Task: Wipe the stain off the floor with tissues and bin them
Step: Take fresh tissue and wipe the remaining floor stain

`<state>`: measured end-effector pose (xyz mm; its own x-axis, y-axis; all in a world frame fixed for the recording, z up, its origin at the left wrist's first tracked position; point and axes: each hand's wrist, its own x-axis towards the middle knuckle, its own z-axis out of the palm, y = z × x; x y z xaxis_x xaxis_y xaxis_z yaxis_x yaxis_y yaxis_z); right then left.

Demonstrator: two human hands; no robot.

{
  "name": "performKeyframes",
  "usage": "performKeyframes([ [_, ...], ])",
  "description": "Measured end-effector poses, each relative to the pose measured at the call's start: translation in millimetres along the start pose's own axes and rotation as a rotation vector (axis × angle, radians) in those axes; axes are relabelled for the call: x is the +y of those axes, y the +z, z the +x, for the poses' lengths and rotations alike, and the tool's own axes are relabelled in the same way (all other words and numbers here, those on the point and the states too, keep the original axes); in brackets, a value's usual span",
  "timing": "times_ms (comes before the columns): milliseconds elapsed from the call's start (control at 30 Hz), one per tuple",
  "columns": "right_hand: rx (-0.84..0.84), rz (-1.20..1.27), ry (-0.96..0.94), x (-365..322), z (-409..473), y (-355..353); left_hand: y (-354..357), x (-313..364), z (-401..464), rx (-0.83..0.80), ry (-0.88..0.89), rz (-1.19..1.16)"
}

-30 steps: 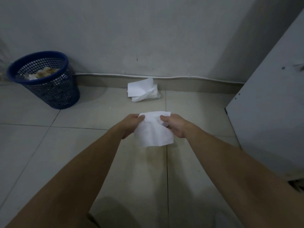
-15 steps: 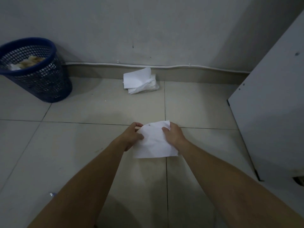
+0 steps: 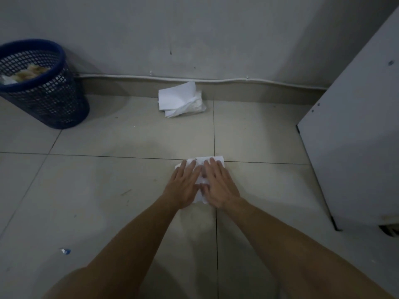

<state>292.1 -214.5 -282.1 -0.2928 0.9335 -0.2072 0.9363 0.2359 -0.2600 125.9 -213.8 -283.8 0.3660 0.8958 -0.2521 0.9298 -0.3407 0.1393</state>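
You have just brought the white paper tissue [image 3: 212, 161] down from the air onto the pale tiled floor [image 3: 108, 201], and both hands now lie flat and open on it, left hand [image 3: 184, 186] and right hand [image 3: 218, 185] side by side, pressing rather than gripping. It sits where two grout lines cross, so wiping looks ready to start; the stain itself is hidden. Open floor lies to your left. The white cabinet panel [image 3: 349, 147] stands off to your right. The dark blue mesh bin [image 3: 45, 91] waits well apart, far left, near the white tissue pack [image 3: 180, 100].
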Motion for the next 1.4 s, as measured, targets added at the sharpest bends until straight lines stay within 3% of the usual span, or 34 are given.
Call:
performKeyframes([
  [133,-0.172,-0.069,-0.07,8.7,6.3,12.4,17.1,-12.1,5.0,-0.082,0.059,0.073],
  [333,-0.25,-0.113,-0.072,14.3,13.4,12.8,16.8,-8.2,0.5,-0.047,0.025,-0.027],
  [1400,-0.286,-0.098,-0.068,12.4,17.9,8.3,22.9,-10.9,6.4,-0.005,0.021,0.025],
])
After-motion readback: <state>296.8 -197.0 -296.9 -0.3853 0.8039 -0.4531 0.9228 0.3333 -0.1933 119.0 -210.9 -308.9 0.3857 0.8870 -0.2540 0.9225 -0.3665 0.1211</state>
